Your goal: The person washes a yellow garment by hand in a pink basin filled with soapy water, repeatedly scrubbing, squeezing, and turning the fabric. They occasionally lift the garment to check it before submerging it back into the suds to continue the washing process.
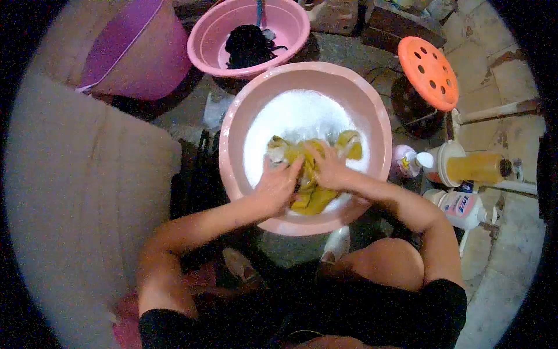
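A large pink basin (232, 139) filled with white suds (290, 113) stands on the floor in front of me. Bunched up in the suds is a wet yellow cloth (317, 200), perhaps a garment; its exact kind does not show. My left hand (280, 183) grips the cloth from the left, fingers curled into it. From the right, my right hand (328, 167) is closed on the same cloth, close to the left hand. Some of the fingertips are hidden in the folds and foam.
Behind stands a smaller pink basin (203, 43) with dark cloth (250, 46). A purple bucket (157, 64) is at the upper left. On the right are an orange perforated stool (429, 74), a pump bottle (405, 161), a yellow-liquid bottle (474, 167) and a white bottle (462, 209).
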Tool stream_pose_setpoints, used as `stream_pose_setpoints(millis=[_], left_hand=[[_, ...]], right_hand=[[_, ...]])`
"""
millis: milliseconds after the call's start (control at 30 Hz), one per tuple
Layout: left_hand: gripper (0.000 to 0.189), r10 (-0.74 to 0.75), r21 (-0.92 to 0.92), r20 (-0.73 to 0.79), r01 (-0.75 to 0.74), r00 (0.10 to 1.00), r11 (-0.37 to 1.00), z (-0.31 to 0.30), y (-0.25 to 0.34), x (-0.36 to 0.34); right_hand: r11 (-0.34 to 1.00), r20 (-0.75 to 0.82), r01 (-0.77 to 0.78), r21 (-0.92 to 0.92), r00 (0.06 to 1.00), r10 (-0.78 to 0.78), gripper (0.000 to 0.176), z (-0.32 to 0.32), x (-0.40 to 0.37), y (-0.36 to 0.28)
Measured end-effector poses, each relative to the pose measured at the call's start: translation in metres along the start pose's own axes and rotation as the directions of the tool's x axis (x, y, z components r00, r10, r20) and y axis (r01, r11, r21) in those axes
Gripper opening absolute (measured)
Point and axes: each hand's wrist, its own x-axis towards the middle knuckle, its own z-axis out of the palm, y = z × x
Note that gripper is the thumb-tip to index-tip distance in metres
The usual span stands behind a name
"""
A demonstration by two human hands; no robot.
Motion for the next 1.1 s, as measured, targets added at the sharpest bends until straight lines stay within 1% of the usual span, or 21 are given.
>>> stream_pose_setpoints(millis=[33,100,133,167,200,233,300,333,367,433,500,567,633,700,733,767,833,900,1000,1033,1100], left_hand=[[0.072,0.005,0.037,-0.059,-0.003,0.998,0.999,0.006,-0.006,-0.002],[0.090,0.015,0.068,-0.113,-0.007,0.993,0.998,0.014,-0.012,0.009],[0.098,-0.176,-0.025,0.277,0.190,0.945,0.981,0.016,-0.013,0.021],[0.106,-0.290,-0.029,0.634,0.397,0.717,0.917,0.019,-0.014,0.031],[0.109,-0.328,-0.033,0.644,0.453,0.691,0.891,0.039,-0.024,0.035],[0.109,-0.332,-0.032,0.644,0.458,0.689,0.888,0.056,-0.036,0.036],[0.103,-0.254,-0.219,0.608,0.466,0.752,0.857,0.087,-0.063,0.035],[0.082,-0.253,-0.104,0.523,0.355,0.814,0.929,0.107,-0.079,0.044],[0.082,-0.258,-0.097,0.521,0.357,0.814,0.929,0.090,-0.084,0.063],[0.050,-0.299,0.074,0.637,0.331,0.710,0.941,0.042,-0.086,0.107],[0.035,-0.295,-0.097,0.332,0.344,0.896,0.934,0.069,-0.130,0.111],[0.036,-0.481,-0.133,0.280,0.530,0.831,0.838,0.076,-0.149,0.112],[0.036,-0.503,-0.110,0.239,0.537,0.831,0.836,0.062,-0.144,0.103],[0.030,-0.567,-0.020,0.318,0.603,0.760,0.797,0.015,-0.121,0.096],[0.028,-0.595,-0.092,0.133,0.608,0.792,0.789,0.030,-0.131,0.083],[0.028,-0.597,-0.094,0.121,0.608,0.793,0.788,0.016,-0.123,0.079],[0.028,-0.666,-0.008,0.202,0.681,0.719,0.732,-0.006,-0.104,0.072],[0.034,-0.657,0.062,0.212,0.661,0.724,0.748,-0.011,-0.099,0.067],[0.038,-0.549,0.263,0.132,0.505,0.825,0.822,-0.028,-0.096,0.056],[0.046,-0.531,0.262,0.212,0.476,0.820,0.840,-0.034,-0.100,0.055],[0.054,-0.516,0.268,0.282,0.451,0.809,0.852,-0.033,-0.108,0.046]], right_hand=[[0.982,-0.055,-0.129,-0.138,0.991,0.122,0.069,-0.001,-0.004,-0.016],[0.953,-0.145,-0.139,-0.270,0.984,0.102,0.067,0.013,0.007,-0.027],[0.905,-0.227,-0.149,-0.398,0.972,0.060,0.065,0.020,0.012,-0.025],[0.907,-0.218,-0.151,-0.393,0.974,0.068,0.065,0.028,0.020,-0.016],[0.965,-0.109,-0.037,-0.260,0.994,0.009,0.058,0.031,0.036,-0.002],[0.991,-0.012,0.072,-0.111,0.997,-0.074,0.052,0.030,0.051,0.008],[0.993,0.202,0.013,-0.117,0.979,0.011,0.041,0.006,0.069,0.014],[0.993,0.218,0.046,-0.111,0.976,-0.021,0.042,0.008,0.082,0.025],[0.991,0.223,0.077,-0.108,0.973,-0.052,0.043,0.013,0.090,0.036],[0.990,0.236,0.096,-0.108,0.969,-0.068,0.044,0.009,0.100,0.051],[0.990,0.284,0.082,-0.111,0.958,-0.047,0.046,-0.004,0.104,0.063],[0.992,0.335,0.056,-0.116,0.942,-0.014,0.048,-0.012,0.111,0.077],[0.994,0.330,0.003,-0.106,0.943,0.033,0.050,-0.021,0.124,0.078],[0.995,0.185,-0.090,-0.050,0.978,0.098,0.051,-0.036,0.131,0.062],[0.990,0.016,-0.135,0.030,0.991,0.134,0.052,-0.043,0.128,0.046],[0.983,-0.196,-0.132,0.125,0.968,0.155,0.053,-0.049,0.117,0.027],[0.985,-0.438,0.149,0.088,0.894,-0.096,0.055,-0.030,0.088,0.015],[0.960,-0.488,0.275,0.051,0.846,-0.216,0.051,-0.001,0.045,-0.006],[0.954,-0.377,0.216,-0.208,0.882,-0.282,0.038,0.011,0.020,-0.018],[0.979,-0.252,0.198,-0.054,0.946,-0.205,0.032,0.004,0.028,-0.005],[0.976,-0.279,0.165,0.145,0.953,-0.119,0.021,-0.019,0.038,0.007]])
